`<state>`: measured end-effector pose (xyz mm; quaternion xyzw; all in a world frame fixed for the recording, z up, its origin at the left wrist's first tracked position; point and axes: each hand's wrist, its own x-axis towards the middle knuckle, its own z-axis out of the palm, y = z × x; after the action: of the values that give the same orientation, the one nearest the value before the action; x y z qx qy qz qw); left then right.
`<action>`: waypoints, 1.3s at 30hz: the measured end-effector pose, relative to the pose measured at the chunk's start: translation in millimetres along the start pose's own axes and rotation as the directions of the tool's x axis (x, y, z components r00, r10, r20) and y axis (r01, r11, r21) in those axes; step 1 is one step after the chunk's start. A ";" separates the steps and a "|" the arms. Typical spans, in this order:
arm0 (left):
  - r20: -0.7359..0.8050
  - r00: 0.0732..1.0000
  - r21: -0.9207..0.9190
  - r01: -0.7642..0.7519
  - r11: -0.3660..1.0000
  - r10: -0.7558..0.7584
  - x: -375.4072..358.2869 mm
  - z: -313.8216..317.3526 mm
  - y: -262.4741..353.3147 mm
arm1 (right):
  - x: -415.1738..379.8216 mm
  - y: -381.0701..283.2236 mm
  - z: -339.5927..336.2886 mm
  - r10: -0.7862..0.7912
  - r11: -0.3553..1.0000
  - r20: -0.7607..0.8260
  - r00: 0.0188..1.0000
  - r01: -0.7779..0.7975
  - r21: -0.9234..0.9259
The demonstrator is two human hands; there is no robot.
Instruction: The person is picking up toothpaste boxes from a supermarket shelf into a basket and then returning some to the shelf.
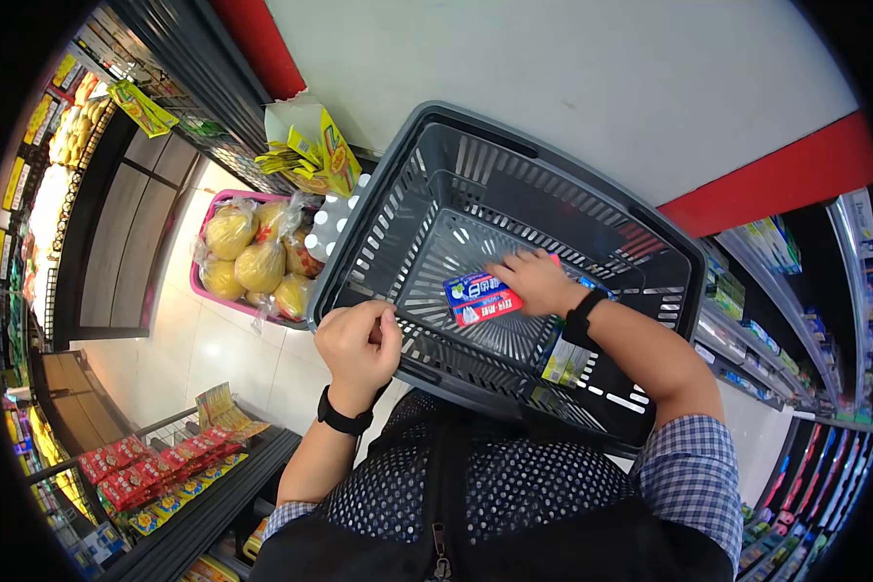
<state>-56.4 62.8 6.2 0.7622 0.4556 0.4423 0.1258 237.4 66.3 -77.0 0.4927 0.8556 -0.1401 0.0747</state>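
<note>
A dark grey shopping basket with slotted walls is right in front of my body. Inside it my right hand grips a blue and red toothpaste box, fingers over its right end. Below that hand, a yellow-green package lies in the basket, partly hidden by my forearm. A bit of a blue package shows beside my wrist. At the basket's near left corner my left hand is closed over the rim, its fingers curled and partly out of sight.
Bagged yellow fruit fills a pink crate left of the basket. Yellow packets stand behind it. A white and red wall rises ahead. Shelves of boxed goods line the right; red snack packets sit at lower left.
</note>
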 end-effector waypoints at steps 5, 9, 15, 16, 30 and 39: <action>0.001 1.000 -0.010 0.003 1.000 -0.003 0.6 -0.7 -0.4 | -31.5 -23.6 -11.3 -0.008 0.952 0.102 0.995 -0.023 0.305; 0.008 1.000 -0.012 -0.015 1.000 0.015 1.1 0.6 -1.8 | -36.4 -14.6 -0.9 -0.022 0.888 0.326 0.945 -0.132 0.440; 0.013 1.000 -0.014 -0.014 1.000 0.014 2.0 0.1 -1.1 | -9.2 -12.9 24.6 -0.006 0.961 0.116 0.993 -0.026 0.276; 0.019 1.000 -0.012 -0.011 1.000 0.012 2.2 0.1 -0.9 | -2.9 -11.8 28.1 -0.008 0.977 0.077 0.997 -0.009 0.211; 0.004 1.000 -0.020 -0.024 1.000 0.024 2.7 0.2 -1.5 | 2.0 -28.1 18.9 0.110 0.987 0.076 0.991 -0.118 0.107; 0.029 0.999 -0.023 0.023 0.999 -0.022 0.6 -2.1 1.4 | 70.2 2.2 8.4 0.250 0.967 -0.130 0.960 -0.253 -0.010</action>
<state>-57.2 62.0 8.6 0.7618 0.4572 0.4350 0.1463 203.8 122.5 -104.1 0.6042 0.7909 -0.0863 0.0437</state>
